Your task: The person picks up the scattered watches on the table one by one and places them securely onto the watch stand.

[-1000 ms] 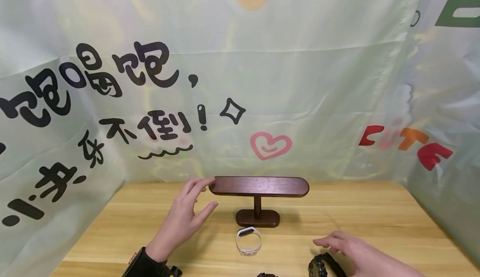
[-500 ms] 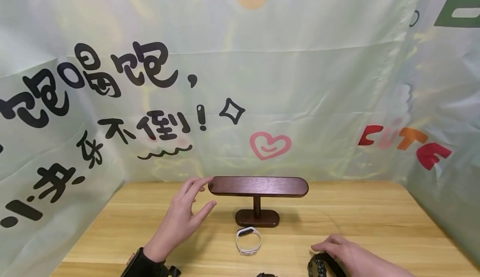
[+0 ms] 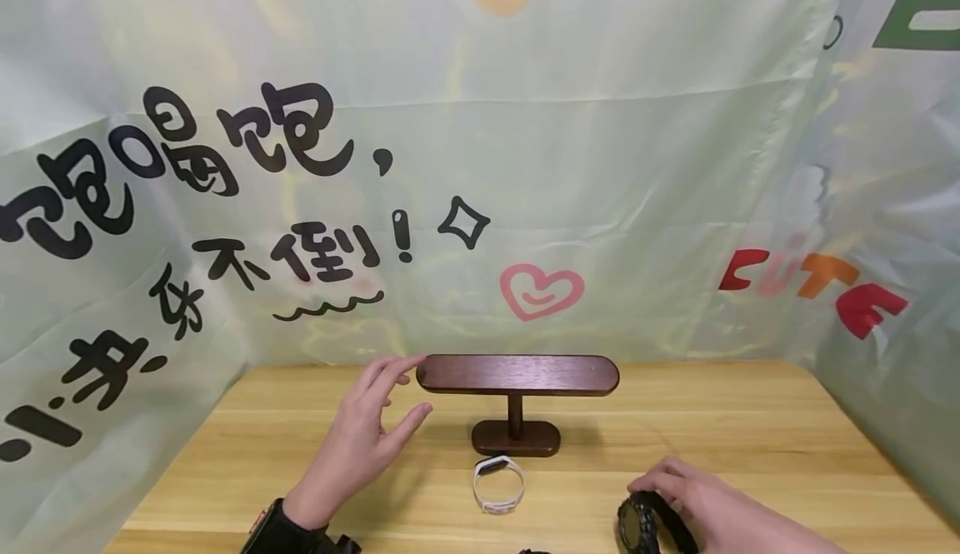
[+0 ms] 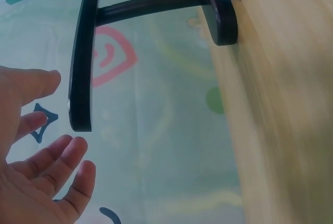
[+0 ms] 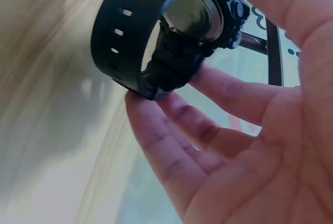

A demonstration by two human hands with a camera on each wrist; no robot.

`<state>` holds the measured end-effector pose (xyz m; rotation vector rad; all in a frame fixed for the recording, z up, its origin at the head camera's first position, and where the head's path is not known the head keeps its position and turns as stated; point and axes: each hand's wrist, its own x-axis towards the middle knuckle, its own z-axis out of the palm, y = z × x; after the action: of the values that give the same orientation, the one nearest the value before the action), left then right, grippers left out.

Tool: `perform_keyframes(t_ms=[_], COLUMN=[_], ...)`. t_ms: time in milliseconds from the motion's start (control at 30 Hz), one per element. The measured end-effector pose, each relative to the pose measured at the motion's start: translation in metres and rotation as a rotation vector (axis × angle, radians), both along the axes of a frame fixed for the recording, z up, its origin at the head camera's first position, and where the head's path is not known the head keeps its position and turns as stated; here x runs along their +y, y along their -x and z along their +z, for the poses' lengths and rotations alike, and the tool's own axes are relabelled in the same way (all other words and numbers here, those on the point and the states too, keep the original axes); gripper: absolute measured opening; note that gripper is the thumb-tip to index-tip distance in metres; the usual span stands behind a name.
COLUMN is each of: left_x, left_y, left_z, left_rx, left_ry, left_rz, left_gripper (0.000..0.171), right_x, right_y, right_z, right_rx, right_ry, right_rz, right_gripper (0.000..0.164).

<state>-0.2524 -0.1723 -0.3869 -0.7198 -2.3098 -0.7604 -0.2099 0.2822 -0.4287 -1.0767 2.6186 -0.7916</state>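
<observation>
Black watch [image 3: 638, 527]: my right hand [image 3: 712, 506] is pinching it, the stand [image 3: 517, 374] rising leftward, nearer the back edge of the table [image 3: 750, 421]; my loose left hand [image 3: 362, 431] holding nothing.

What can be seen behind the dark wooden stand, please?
Behind the stand, the head view shows the rear of the table and the hanging cloth, its pink heart above the bar. The bar hides part of the table's far edge and of the cloth.

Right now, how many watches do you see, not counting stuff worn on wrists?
2 for sure: a white watch on the table in front of the stand, and a black watch in the right hand. A dark thing cut off at the bottom might be another.
</observation>
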Motion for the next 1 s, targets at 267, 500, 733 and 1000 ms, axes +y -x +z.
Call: perform_keyframes(t_ms=[267, 500, 733, 1000], left_x=[0.001, 0.003, 0.006, 0.009], left_y=[-0.002, -0.005, -0.011, -0.016], left_z=[0.004, 0.008, 0.012, 0.014], left_rx=[0.0, 0.016, 0.032, 0.038], left_ry=[-0.015, -0.017, -0.017, -0.017], left_rz=[-0.014, -0.031, -0.045, -0.056], left_gripper=[0.061, 0.063, 0.062, 0.064], right_x=[-0.002, -0.011, -0.024, -0.04], right_y=[-0.002, -0.007, -0.01, -0.008], right_z=[0.009, 0.021, 0.031, 0.048], right_rx=[-0.004, 0.0, 0.196, 0.306], right_ry=[0.059, 0.062, 0.107, 0.178], right_rz=[-0.056, -0.118, -0.138, -0.123], right_gripper=[0.068, 0.072, 0.071, 0.072])
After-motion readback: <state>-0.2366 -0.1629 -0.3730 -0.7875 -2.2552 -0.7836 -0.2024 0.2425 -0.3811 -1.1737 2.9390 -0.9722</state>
